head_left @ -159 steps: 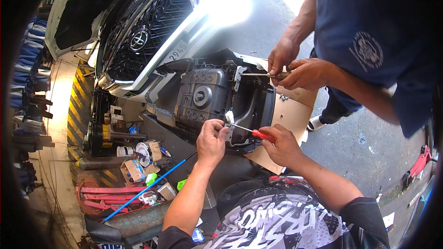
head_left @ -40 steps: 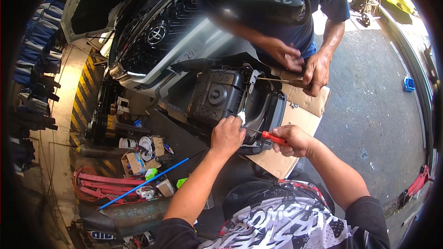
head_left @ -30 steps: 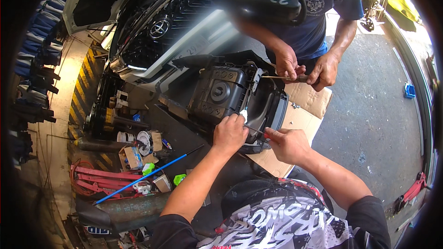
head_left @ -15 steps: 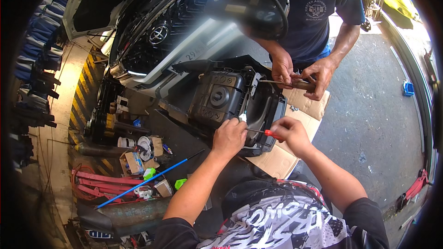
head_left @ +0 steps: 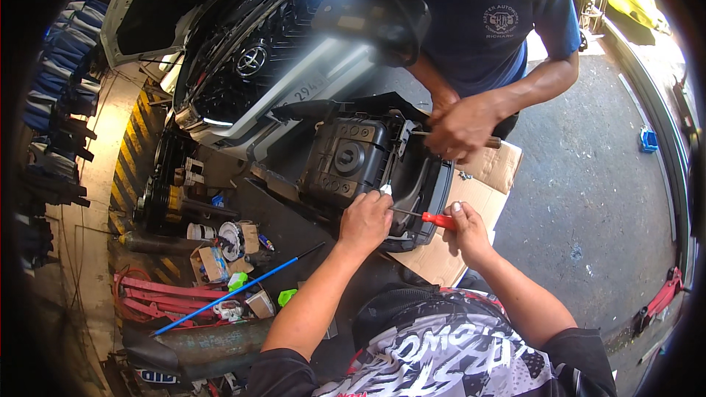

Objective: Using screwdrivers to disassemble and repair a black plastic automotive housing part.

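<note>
A black plastic housing [head_left: 346,158], seemingly the back of a headlamp with a round cap, lies in front of me. At its near end my left hand [head_left: 365,222] is closed, with its fingertips against the part's edge beside a small white piece [head_left: 386,188]. What those fingers pinch is hidden. My right hand [head_left: 468,234] grips the red handle of a screwdriver [head_left: 439,220], thumb on top. Its shaft points left to my left fingertips, where the tip is hidden. Across from me, a co-worker's hands [head_left: 463,129] hold another screwdriver [head_left: 493,142] with a brown handle against the housing's far side.
Flattened cardboard [head_left: 448,256] lies under the part's right side. A white car front [head_left: 309,88] with its hood raised stands at far left. Left of me are a blue rod [head_left: 235,292], a gas cylinder [head_left: 213,342] and red metal parts [head_left: 158,298] on the floor.
My right hand has shifted slightly right and down and turned, baring more of the red handle. My left hand stays put. The co-worker's near hand has swung over the other, palm down.
</note>
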The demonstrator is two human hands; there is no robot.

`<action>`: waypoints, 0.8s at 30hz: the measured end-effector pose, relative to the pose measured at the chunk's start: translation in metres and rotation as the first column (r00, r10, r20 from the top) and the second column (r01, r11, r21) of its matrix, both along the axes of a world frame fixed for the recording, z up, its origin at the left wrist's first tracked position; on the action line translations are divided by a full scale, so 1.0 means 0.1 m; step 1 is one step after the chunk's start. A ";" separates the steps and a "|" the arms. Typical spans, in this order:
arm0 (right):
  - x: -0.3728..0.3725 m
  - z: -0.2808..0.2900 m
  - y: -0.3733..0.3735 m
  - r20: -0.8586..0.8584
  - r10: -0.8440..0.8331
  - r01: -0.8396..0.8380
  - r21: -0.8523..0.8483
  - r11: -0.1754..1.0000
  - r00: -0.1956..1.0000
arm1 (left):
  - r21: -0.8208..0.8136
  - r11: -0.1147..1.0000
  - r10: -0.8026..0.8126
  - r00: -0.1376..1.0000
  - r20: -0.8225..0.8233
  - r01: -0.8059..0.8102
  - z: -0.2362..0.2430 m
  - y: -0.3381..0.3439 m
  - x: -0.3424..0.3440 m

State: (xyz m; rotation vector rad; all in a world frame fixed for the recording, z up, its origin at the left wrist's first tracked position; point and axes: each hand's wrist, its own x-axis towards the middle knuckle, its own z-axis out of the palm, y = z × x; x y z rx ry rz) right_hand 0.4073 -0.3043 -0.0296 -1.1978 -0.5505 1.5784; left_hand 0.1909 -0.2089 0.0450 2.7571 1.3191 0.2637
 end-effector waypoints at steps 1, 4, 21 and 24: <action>0.04 -0.03 -0.01 -0.108 -0.011 0.000 -0.098 0.995 0.994 | -0.008 1.000 -0.012 1.000 0.003 0.012 0.01 -0.01 0.03; -0.07 -0.16 -0.01 0.256 -0.140 0.062 0.291 0.955 0.956 | -0.004 1.000 -0.022 1.000 -0.004 0.022 0.04 -0.01 0.06; -0.06 0.02 -0.05 0.318 -0.004 -0.036 0.120 0.992 0.948 | -0.002 0.999 -0.046 0.999 0.000 0.046 0.02 0.01 0.02; -0.10 -0.07 -0.08 0.331 -0.152 0.040 0.322 0.946 0.931 | 0.009 0.999 -0.044 0.999 0.017 0.044 0.00 0.02 0.03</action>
